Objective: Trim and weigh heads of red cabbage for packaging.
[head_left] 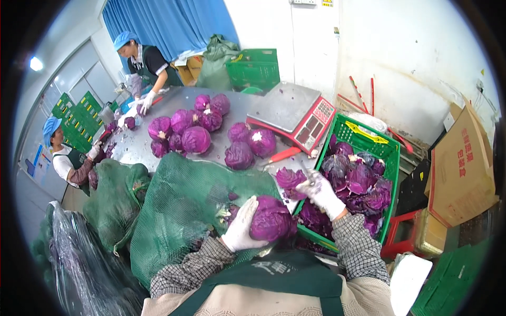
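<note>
My gloved left hand [243, 227] is closed around the side of a whole purple cabbage [271, 218], holding it in front of my apron. To its right, my gloved right hand [320, 192] grips what looks like a knife [307, 171], its slim grey blade pointing away from me. Just beyond that hand lie loose purple cabbage leaves [290, 179] at the table's edge. A green mesh sack [174, 210] with cabbages inside spreads under and left of my left hand. Below my right wrist, a green crate [392, 174] holds many torn, dark purple leaves.
Several trimmed cabbages [196, 139] sit on the metal table [232, 113]. Near the crate are a red-handled knife [285, 154] and a red weighing scale [287, 108]. Two co-workers [150, 66] in blue caps work at the far left. Right stands a cardboard box [461, 163].
</note>
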A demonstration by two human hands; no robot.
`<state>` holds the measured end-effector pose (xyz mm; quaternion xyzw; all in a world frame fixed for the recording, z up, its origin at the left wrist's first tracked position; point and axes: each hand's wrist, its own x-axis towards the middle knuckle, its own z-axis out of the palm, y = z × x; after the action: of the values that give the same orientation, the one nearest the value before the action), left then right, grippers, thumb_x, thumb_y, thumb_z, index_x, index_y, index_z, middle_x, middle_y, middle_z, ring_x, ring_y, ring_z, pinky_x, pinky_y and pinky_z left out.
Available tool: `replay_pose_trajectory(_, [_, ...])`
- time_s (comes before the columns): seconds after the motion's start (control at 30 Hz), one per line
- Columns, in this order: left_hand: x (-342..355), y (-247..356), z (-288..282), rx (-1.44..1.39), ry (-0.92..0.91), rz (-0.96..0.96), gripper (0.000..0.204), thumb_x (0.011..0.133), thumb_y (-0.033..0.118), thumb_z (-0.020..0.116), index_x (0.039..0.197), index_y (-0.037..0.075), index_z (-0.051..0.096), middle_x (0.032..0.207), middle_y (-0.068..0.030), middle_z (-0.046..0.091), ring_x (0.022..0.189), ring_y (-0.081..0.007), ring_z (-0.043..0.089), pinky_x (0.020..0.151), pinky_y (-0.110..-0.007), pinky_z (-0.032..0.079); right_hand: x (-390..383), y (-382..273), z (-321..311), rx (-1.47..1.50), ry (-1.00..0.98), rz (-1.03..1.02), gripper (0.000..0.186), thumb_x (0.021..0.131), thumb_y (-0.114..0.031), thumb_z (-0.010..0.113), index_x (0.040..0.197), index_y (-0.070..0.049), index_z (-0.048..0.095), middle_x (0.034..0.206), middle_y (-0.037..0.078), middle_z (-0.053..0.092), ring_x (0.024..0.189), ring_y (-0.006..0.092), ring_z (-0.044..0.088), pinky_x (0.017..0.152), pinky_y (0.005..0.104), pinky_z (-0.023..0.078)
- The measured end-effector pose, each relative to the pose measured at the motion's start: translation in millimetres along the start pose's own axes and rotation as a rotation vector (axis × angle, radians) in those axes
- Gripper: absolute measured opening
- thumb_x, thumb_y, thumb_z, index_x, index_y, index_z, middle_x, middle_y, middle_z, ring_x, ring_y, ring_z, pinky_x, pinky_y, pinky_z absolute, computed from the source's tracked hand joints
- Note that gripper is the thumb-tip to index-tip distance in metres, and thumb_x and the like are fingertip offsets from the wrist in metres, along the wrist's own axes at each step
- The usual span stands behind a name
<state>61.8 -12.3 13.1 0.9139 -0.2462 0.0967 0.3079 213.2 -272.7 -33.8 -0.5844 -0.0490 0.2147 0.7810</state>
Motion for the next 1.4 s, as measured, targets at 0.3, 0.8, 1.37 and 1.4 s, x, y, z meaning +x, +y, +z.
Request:
replay_pose_trajectory(0.3, [10, -1, 3, -0.019, -0.089, -0.052, 0.126, 0.053, 0.039, 0.085, 0.144, -0.005, 0.011, 0.147, -0.0294, 0.018, 0.138, -0.0404, 0.02, 0.114, -0.042, 0.019, -43, 8, 53, -0.849, -0.068, -0.552, 0.025, 0.082, -0.023, 0.066, 0.096, -0.003, 0.061, 0.088, 0.013, 0.063, 0.08, 0.0277, 0.064, 0.071, 0.0339, 0.052])
replay_pose_trajectory(0.8, [35, 16, 6, 0.036, -0.07, -0.215, 0.12, 0.055, 0.043, 0.082, 0.142, -0.006, 0.016, 0.143, -0.0318, 0.024, 0.134, -0.0421, 0.027, 0.112, -0.042, 0.024, -78, -19, 42, -0.672, -0.056, -0.359, 0.062, 0.075, -0.016, 0.078, 0.127, 0.003, 0.049, 0.12, 0.014, 0.056, 0.113, 0.0229, 0.054, 0.097, 0.0323, 0.043])
replay_pose_trajectory(1.37, [50, 5, 52, -0.951, 0.291, -0.66, 0.123, 0.057, 0.035, 0.089, 0.142, -0.009, 0.012, 0.139, -0.0236, 0.035, 0.128, -0.0289, 0.039, 0.106, -0.036, 0.035, -78, 16, 36, -0.447, 0.159, -0.322, 0.023, 0.081, -0.004, 0.069, 0.101, -0.002, 0.058, 0.092, 0.007, 0.061, 0.078, 0.011, 0.059, 0.067, 0.0248, 0.05])
replay_pose_trajectory(1.4, [49, -2, 51, -0.762, 0.247, -0.643, 0.123, 0.056, 0.038, 0.088, 0.142, -0.009, 0.014, 0.139, -0.025, 0.034, 0.129, -0.0303, 0.038, 0.107, -0.036, 0.034, -82, 24, 37, -0.287, 0.163, -0.218, 0.022, 0.081, -0.005, 0.07, 0.099, -0.002, 0.057, 0.09, 0.006, 0.06, 0.075, 0.0097, 0.057, 0.064, 0.0227, 0.049])
